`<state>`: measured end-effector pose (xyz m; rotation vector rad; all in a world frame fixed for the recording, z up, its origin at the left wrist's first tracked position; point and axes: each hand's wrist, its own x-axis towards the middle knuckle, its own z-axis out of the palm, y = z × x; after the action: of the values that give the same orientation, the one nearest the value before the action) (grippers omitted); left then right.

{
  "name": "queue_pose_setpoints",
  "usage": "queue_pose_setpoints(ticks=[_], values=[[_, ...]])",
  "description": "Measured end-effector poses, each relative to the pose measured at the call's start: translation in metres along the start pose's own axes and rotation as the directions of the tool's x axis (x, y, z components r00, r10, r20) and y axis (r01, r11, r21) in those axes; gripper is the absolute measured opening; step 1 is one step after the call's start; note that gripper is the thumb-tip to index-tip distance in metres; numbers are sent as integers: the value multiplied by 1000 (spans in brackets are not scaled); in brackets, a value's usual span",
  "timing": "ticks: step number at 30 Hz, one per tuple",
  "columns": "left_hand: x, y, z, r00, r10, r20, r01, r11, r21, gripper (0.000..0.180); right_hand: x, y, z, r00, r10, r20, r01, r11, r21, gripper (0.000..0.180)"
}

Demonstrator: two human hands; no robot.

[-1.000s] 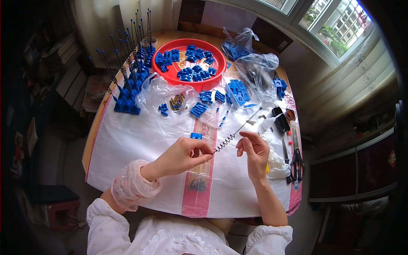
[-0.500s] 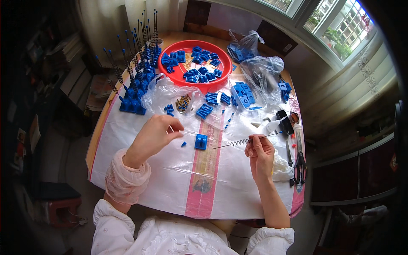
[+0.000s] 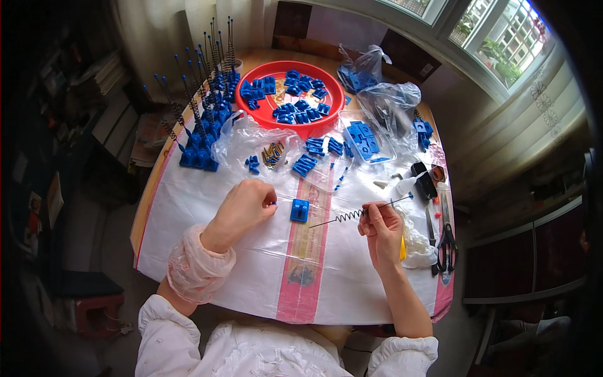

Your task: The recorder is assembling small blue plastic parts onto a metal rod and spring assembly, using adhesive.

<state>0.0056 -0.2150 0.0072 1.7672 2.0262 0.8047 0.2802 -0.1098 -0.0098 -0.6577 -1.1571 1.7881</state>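
Head view, person seated at a table [image 3: 188,251] covered in white plastic sheet.

Right hand [image 3: 382,229]: fingers pinched together on a metal rod with a coil spring [image 3: 355,214] threaded on it. Rod's long axis runs from near-left to far-right, slightly rising; its blue-tipped end points far-right, its bare end points left toward the blue plastic block [image 3: 299,210]. Spring sits on the left part of the rod, just left of the pinching fingers.

Left hand [image 3: 242,210]: fingers curled together, a small blue piece [image 3: 273,204] showing at the fingertips; whether it is truly gripped or only touched cannot be told. Hand rests on the sheet.

Key relation: the block lies flat on the sheet between the two hands, just right of the left fingertips and just left of the rod's bare end. Left hand is the nearer one to the block; rod tip and block are apart, not touching.

Far side: red basin [image 3: 326,116] of blue parts, finished blocks with upright rods [image 3: 201,135] far-left, clear bags [image 3: 389,100], scissors [image 3: 447,242] at right.
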Motion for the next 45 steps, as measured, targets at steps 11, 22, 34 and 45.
queue_pose_setpoints(ticks=[11,22,34,45], values=[[-3,40,8,964,34,263,233,370,-899,30,-35,-20,22,842,-532,89,537,811,-234,9],[-7,44,25,912,-44,408,402,-108,-909,23,-43,-20,23,716,-677,169,693,659,-293,11],[-7,38,34,860,78,504,502,-304,-810,25,-43,-22,23,724,-670,165,685,667,-294,11],[-7,38,33,854,73,515,511,-299,-806,23,-43,-24,23,750,-647,141,654,690,-310,12]])
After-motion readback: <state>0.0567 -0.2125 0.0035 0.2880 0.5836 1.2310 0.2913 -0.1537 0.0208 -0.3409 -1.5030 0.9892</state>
